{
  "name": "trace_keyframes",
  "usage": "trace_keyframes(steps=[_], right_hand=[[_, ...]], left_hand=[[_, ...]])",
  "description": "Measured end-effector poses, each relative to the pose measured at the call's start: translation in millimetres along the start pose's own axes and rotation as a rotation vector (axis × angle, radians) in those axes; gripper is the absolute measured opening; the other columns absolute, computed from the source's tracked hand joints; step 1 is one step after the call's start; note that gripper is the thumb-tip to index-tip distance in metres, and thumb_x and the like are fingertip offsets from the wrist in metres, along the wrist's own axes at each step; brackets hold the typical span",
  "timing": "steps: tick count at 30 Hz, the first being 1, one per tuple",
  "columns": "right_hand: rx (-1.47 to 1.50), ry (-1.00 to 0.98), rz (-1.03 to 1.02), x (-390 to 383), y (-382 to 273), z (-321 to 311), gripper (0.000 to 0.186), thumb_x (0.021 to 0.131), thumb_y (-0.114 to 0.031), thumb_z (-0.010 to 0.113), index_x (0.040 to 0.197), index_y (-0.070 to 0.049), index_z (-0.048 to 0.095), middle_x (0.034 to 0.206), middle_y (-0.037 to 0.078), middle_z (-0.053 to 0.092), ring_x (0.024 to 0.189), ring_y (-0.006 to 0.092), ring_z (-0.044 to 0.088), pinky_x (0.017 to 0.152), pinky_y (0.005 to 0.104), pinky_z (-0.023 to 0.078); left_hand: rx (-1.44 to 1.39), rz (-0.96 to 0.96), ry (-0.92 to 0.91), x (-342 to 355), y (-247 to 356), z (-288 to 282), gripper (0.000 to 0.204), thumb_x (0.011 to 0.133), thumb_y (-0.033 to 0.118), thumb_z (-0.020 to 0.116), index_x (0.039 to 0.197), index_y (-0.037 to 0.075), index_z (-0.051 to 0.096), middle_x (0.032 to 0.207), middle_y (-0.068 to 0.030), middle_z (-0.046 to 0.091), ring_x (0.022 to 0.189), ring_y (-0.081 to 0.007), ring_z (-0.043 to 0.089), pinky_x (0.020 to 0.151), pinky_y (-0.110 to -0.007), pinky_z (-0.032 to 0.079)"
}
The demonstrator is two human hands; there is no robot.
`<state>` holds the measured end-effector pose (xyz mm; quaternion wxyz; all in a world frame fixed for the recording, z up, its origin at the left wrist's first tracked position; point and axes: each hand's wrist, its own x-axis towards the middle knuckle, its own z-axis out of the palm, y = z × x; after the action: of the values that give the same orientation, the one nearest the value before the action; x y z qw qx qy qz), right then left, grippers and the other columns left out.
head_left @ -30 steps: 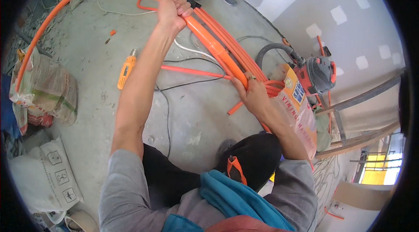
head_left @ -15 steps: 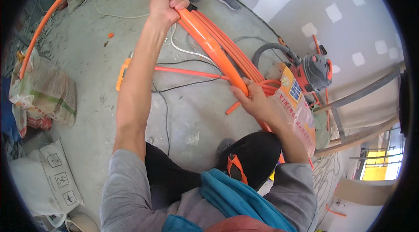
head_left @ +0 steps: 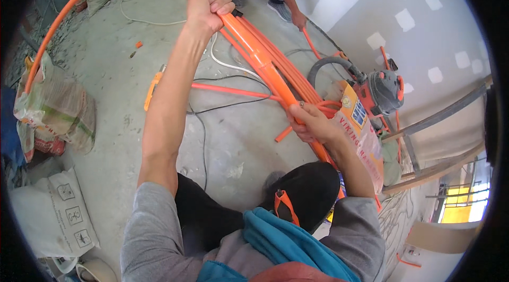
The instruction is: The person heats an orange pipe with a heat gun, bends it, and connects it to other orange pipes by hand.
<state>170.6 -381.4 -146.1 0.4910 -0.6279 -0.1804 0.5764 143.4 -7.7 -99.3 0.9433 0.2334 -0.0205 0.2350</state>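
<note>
A thick orange conduit pipe (head_left: 261, 59) runs slantwise between my hands, with a wider joint about midway. My left hand (head_left: 212, 5) is closed around its far part. Beyond that fist the orange pipe arches up and over to the left, its end coming down by a woven sack. My right hand (head_left: 310, 122) is wrapped round the pipe's nearer part, close to my knee. Below that hand the pipe carries on past my leg. Behind it, a bundle of thinner orange pipes (head_left: 297, 72) lies on the floor.
A co-worker's hand (head_left: 299, 20) holds a thin orange pipe by the wall. A red and black vacuum cleaner (head_left: 386, 91) stands at right beside a printed plastic bag (head_left: 360, 133). Left are a filled woven sack (head_left: 63, 104) and a white sack (head_left: 55, 213). A black cable (head_left: 203, 144) crosses the floor.
My right hand has turned on the pipe, its fingers now showing round the underside. My left hand has barely shifted. The co-worker's arm has come into view, with the thin pipe lowered toward the wall.
</note>
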Motion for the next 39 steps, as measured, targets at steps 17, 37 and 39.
trace_keyframes(steps=[17,37,39], right_hand=[[-0.327,0.171,-0.338,28,30,-7,0.039,0.101,-0.041,0.064,0.098,-0.003,0.057,0.061,0.005,0.05,0.05,0.0154,0.05,0.045,0.0326,0.039],[0.021,-0.077,-0.025,13,28,-17,0.049,0.103,-0.058,0.051,0.098,-0.01,0.055,0.058,-0.005,0.041,0.041,0.0049,0.034,0.036,0.0236,0.026],[-0.672,0.416,-0.555,21,36,-3,0.049,0.103,-0.058,0.05,0.098,-0.01,0.055,0.058,-0.005,0.039,0.042,0.005,0.035,0.038,0.0233,0.027]], left_hand=[[0.058,0.02,-0.027,3,-8,9,0.038,0.1,0.015,0.047,0.066,0.019,0.03,0.052,0.0067,0.022,0.039,-0.0086,0.021,0.038,-0.028,0.023],[0.062,0.022,0.072,-1,-22,12,0.037,0.099,0.015,0.048,0.066,0.02,0.032,0.051,0.0074,0.022,0.039,-0.0072,0.022,0.037,-0.026,0.022],[0.058,0.035,0.078,0,-24,11,0.038,0.099,0.015,0.048,0.066,0.02,0.031,0.051,0.0075,0.022,0.039,-0.0072,0.023,0.037,-0.026,0.022]])
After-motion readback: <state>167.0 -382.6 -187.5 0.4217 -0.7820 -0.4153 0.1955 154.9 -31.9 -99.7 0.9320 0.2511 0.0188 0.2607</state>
